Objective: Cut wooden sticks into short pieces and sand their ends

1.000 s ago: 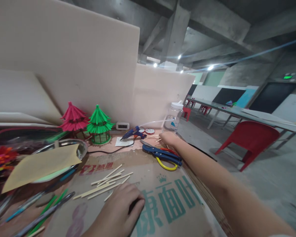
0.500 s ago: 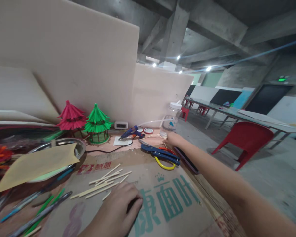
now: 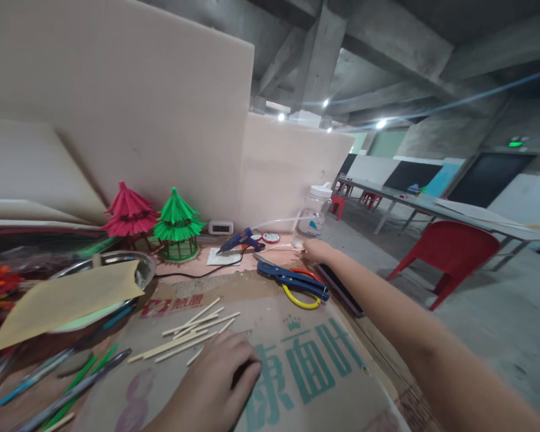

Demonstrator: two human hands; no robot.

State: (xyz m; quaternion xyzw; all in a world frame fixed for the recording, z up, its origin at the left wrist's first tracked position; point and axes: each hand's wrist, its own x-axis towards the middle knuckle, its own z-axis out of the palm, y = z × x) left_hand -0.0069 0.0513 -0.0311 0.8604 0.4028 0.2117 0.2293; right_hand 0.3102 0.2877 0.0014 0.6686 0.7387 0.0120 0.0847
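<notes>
My left hand (image 3: 222, 372) rests with curled fingers on the printed cardboard (image 3: 306, 375), beside several pale wooden sticks (image 3: 186, 338). What its fingers hold, if anything, is hidden. Reaching to the far right of the table, my right hand (image 3: 314, 251) is at the base of a clear bottle (image 3: 312, 222) with a white lid. Its fingers are bent around a thin pale stick (image 3: 288, 247). Blue-handled cutters (image 3: 292, 281) and scissors with a yellow and red handle (image 3: 302, 298) lie nearer to me. A blue glue gun (image 3: 240, 240) stands on a white pad (image 3: 224, 257).
Green (image 3: 177, 225) and pink (image 3: 128, 213) roofed models stand at the back left. A metal bowl (image 3: 149, 270) with yellow paper is left of the cardboard. A dark phone (image 3: 342, 291) lies under my right forearm. A red chair (image 3: 450, 252) stands beyond.
My right hand has shifted slightly at the bottle's base, and a thin stick shows more clearly by its fingers. My left hand has stayed in place.
</notes>
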